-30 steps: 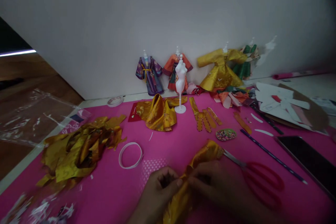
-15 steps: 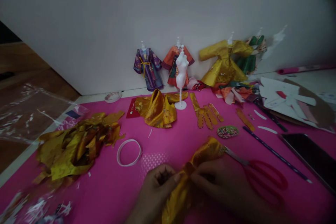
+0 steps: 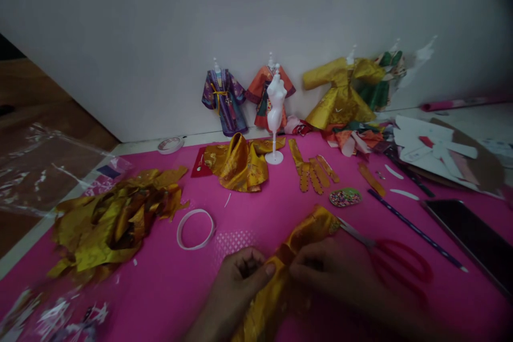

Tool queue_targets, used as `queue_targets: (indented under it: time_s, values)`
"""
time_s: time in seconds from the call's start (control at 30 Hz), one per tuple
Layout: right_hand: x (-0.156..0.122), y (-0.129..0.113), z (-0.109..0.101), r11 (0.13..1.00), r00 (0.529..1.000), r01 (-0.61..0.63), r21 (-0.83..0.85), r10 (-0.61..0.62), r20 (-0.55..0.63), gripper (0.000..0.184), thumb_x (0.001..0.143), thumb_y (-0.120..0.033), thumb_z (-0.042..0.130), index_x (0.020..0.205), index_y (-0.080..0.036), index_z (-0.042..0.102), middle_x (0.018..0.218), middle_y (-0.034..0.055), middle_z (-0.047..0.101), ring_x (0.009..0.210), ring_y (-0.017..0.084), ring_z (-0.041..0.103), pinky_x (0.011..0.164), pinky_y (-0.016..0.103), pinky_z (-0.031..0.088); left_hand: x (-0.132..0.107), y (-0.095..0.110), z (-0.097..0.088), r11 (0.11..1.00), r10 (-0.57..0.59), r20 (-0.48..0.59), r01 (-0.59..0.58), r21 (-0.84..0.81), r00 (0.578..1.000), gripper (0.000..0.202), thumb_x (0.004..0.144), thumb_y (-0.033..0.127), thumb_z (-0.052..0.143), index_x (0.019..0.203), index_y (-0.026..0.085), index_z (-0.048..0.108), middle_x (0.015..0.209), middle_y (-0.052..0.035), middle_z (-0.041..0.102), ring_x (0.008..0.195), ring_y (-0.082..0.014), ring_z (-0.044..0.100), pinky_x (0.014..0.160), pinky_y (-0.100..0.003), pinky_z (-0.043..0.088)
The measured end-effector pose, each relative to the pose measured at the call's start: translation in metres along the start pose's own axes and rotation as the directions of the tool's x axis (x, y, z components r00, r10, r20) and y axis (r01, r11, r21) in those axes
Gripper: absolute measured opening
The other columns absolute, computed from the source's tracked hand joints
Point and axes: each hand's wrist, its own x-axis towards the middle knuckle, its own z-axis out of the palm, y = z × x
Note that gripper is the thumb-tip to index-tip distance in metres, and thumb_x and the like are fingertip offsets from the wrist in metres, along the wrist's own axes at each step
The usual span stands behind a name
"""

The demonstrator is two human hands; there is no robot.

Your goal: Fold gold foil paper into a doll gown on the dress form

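Table (image 3: 160, 299): pink cover, pale wall along the far edge.
Gold scraps (image 3: 108, 224): heaped near the left edge.
Tape ring (image 3: 195, 228): white, flat, between the scraps and the hands.
Left hand (image 3: 240, 283): at the near edge, grip pinched narrow on the Gold fabric strip (image 3: 308, 230).
Strip's place: near edge, centre, running away rightward.
Right hand (image 3: 332, 272): grip closed on the same fold, fingertips touching the left's.
Scissors (image 3: 401, 264): red-handled, just beside the right hand.
Phone (image 3: 473, 240): dark, near the right edge.
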Motion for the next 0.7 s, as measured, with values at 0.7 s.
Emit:
queue_targets:
  time_s: [0.7]
  values:
    - [0.005, 0.02, -0.009, 0.965, 0.978, 0.046, 0.259, -0.096, 0.183, 0.027, 0.085, -0.024, 0.056, 0.07, -0.019, 0.079, 0.072, 0.0034, 0.078, 0.074, 0.02, 0.073, 0.066, 0.026, 0.051, 0.007, 0.001, -0.005, 0.975, -0.117, -0.056, 0.104, -0.195, 0.992, 0.046, 0.06, 0.055, 0.084, 0.064, 0.017, 0.059, 0.052, 0.005, 0.059, 0.046, -0.0072, 0.045, 0.046, -0.019, 0.032]
